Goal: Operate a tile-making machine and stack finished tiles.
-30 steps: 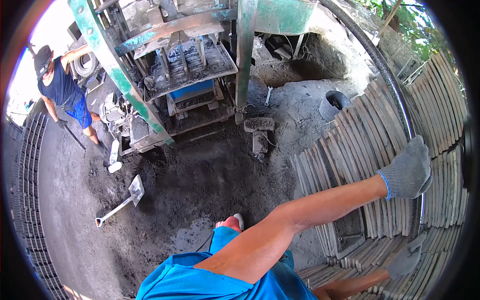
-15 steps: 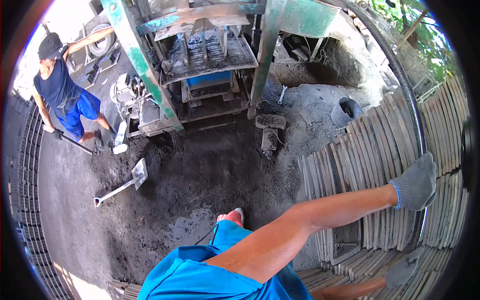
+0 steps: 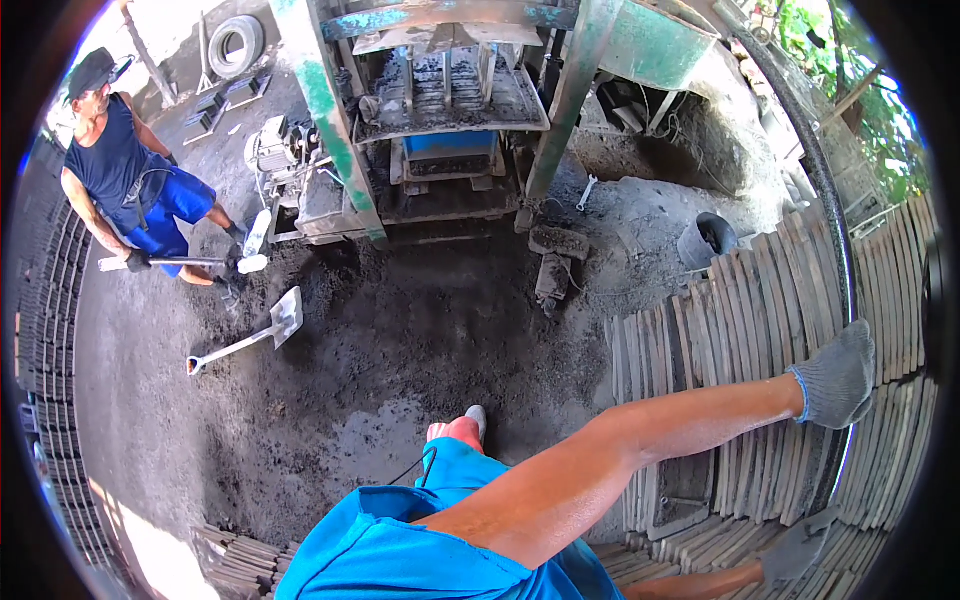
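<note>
Both my arms stretch to the right. My left hand, in a grey knit glove with a blue cuff, is closed around a long dark metal pipe that curves along the right side. Lower down, my gloved right hand is at the pipe's near end, closed on it as far as I can see; its fingers are mostly hidden. Behind the pipe stand rows of upright thin boards. Near the middle, one of my feet rests on the dark ground.
A green-framed press stands ahead, with a motor beside it. A shovel lies on the ground. At left a co-worker holds a long-handled tool. A black bucket and a broken block lie right of the press.
The co-worker has lowered an arm from the press and now has the long tool across in front. The view has shifted slightly; my hands stay at the pipe.
</note>
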`<state>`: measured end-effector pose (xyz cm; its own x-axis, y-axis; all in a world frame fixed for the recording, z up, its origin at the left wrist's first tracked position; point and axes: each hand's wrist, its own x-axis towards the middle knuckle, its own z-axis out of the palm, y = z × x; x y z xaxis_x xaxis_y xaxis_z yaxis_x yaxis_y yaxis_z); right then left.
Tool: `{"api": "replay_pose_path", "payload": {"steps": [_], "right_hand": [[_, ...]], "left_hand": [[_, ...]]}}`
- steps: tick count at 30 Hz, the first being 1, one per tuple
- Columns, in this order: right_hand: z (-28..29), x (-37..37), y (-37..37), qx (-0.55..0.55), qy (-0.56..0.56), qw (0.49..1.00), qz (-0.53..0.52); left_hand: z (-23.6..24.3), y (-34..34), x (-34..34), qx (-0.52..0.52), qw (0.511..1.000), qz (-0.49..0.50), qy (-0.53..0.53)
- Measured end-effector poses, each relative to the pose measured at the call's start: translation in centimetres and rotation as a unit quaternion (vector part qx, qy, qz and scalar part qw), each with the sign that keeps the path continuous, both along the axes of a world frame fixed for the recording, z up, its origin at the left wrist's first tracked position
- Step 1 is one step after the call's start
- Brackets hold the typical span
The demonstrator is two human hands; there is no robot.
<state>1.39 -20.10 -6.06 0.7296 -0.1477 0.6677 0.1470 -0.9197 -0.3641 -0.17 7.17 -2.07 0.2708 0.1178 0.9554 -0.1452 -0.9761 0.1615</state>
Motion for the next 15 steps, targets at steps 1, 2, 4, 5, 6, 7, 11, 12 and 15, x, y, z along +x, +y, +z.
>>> {"api": "replay_pose_path", "payload": {"steps": [1,2,4,5,6,7,11,12,15], "right_hand": [[0.2,-0.2,-0.1,0.002,0.001,1.000,0.005],[0.6,-0.4,-0.3,-0.039,0.000,0.999,0.021],[0.7,-0.3,-0.7,-0.078,-0.004,0.996,0.043],[0.3,0.0,-0.8,-0.090,-0.042,0.993,0.071],[0.2,0.2,-1.0,-0.101,-0.080,0.987,0.099],[1.1,-1.1,-0.3,-0.101,-0.079,0.987,0.098],[4.4,-7.7,5.1,-0.144,0.049,0.988,0.034],[4.6,-7.7,5.0,-0.146,0.079,0.986,0.028],[0.4,0.0,-1.6,-0.110,-0.035,0.984,0.134]], "left_hand": [[0.0,0.0,-0.1,0.002,1.000,0.005,0.001],[-0.1,0.1,-0.2,-0.001,1.000,0.007,0.008],[-0.1,-0.1,0.1,-0.003,1.000,0.016,0.014],[0.0,-0.3,0.6,-0.006,0.999,-0.004,0.040],[0.0,-0.6,1.0,-0.009,0.997,-0.025,0.067],[0.1,-1.1,1.0,-0.008,0.997,-0.025,0.068],[-0.1,-2.9,-0.3,0.062,0.982,0.109,0.141],[-0.1,-3.5,-0.5,0.072,0.979,0.098,0.166],[0.9,-5.6,-2.2,0.051,0.990,0.055,0.122]]}}
